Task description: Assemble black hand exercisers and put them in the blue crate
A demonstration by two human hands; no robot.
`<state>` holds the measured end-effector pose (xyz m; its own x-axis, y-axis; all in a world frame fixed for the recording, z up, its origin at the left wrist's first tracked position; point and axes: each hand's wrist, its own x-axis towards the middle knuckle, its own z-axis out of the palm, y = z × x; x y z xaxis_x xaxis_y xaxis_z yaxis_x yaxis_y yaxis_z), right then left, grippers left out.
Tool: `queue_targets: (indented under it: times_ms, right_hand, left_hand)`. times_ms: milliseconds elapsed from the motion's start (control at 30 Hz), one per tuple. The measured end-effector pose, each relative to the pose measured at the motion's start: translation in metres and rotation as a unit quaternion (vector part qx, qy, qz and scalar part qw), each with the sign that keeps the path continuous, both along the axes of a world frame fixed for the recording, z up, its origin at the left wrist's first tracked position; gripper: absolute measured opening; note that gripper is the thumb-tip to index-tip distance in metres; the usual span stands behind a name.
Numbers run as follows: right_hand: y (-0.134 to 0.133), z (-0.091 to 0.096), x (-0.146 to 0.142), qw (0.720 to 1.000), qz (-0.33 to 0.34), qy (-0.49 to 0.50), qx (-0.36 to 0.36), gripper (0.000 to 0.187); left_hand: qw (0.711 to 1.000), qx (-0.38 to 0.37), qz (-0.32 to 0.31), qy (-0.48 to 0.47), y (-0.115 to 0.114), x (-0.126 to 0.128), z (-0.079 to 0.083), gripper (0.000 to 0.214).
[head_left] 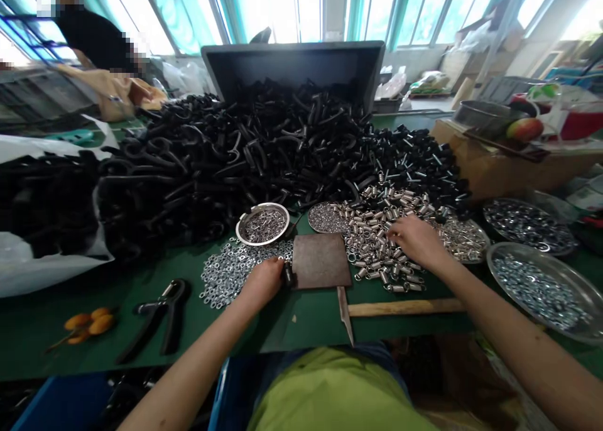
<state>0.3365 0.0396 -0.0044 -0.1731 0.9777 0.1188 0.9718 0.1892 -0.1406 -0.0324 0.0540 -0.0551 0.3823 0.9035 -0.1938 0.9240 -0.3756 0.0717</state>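
My left hand (264, 283) is closed around a small black plastic part (288, 274), held by the left edge of a square metal plate (322, 261). Loose silvery nuts (221, 274) lie spread beside that hand. Over a pile of metal coil springs (377, 249), my right hand (417, 237) has its fingers bent and pinched together at the springs. What sits between those fingertips is too small to make out. A hammer (405, 308) with a wooden handle rests in front of the plate. At the left lies an assembled black hand grip exerciser (160, 315).
A large heap of black handles (264, 148) spills from a grey bin (292, 63) behind. Metal dishes of small parts include a round bowl (241, 235) and a right tray (594, 333). Orange fruits (101, 323) lie at left. A person (94, 35) stands far left.
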Motion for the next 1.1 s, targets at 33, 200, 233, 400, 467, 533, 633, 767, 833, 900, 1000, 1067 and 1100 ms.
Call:
queue_targets:
  times_ms: [33,200,233,400,467,533,633,767,833,900,1000,1067,1100]
  right_hand:
    - [-0.009,-0.004,-0.011,0.999,0.049,0.009,-0.011,0.012]
    - [-0.043,-0.04,-0.059,0.987,0.151,0.051,-0.027,0.013]
    - [-0.045,-0.046,-0.064,0.988,0.14,0.062,-0.023,0.014]
    - [-0.039,-0.057,-0.061,0.988,0.079,0.132,0.005,0.013]
    - [-0.037,-0.057,-0.053,0.973,0.02,0.229,0.011,0.016]
    - [-0.036,-0.056,-0.047,0.938,-0.045,0.343,0.009,0.019]
    - [-0.039,-0.055,-0.039,0.89,-0.104,0.444,-0.016,0.024]
    - [-0.046,-0.051,-0.031,0.876,-0.135,0.458,-0.072,0.031]
    - [-0.049,-0.049,-0.028,0.881,-0.14,0.44,-0.106,0.029]
    - [-0.05,-0.049,-0.024,0.86,-0.147,0.461,-0.166,0.028]
    - [-0.05,-0.047,-0.022,0.815,-0.145,0.496,-0.261,0.032]
    - [-0.052,-0.043,-0.024,0.795,-0.132,0.523,-0.278,0.034]
    - [-0.053,-0.039,-0.027,0.784,-0.122,0.545,-0.273,0.034]
  left_hand:
    - [1.0,-0.001,0.0,-0.002,0.001,-0.002,0.0,0.018]
    - [0.999,0.008,0.0,-0.032,0.006,-0.008,-0.003,0.021]
    - [0.999,0.005,0.002,-0.042,0.007,-0.009,-0.004,0.022]
    - [0.996,0.001,0.017,-0.091,0.003,-0.014,-0.002,0.029]
    - [0.983,0.029,0.039,-0.175,-0.005,-0.014,0.002,0.034]
    - [0.948,0.038,0.084,-0.306,-0.015,-0.009,0.007,0.028]
    - [0.865,-0.038,0.175,-0.468,-0.034,0.006,0.014,0.017]
    - [0.761,-0.16,0.232,-0.584,-0.055,0.028,0.018,0.018]
    - [0.707,-0.202,0.249,-0.631,-0.062,0.037,0.018,0.02]
    - [0.658,-0.234,0.269,-0.663,-0.068,0.043,0.016,0.023]
    - [0.605,-0.266,0.293,-0.691,-0.075,0.049,0.012,0.029]
    - [0.582,-0.276,0.302,-0.703,-0.078,0.053,0.011,0.031]
    - [0.571,-0.279,0.306,-0.709,-0.08,0.055,0.011,0.031]
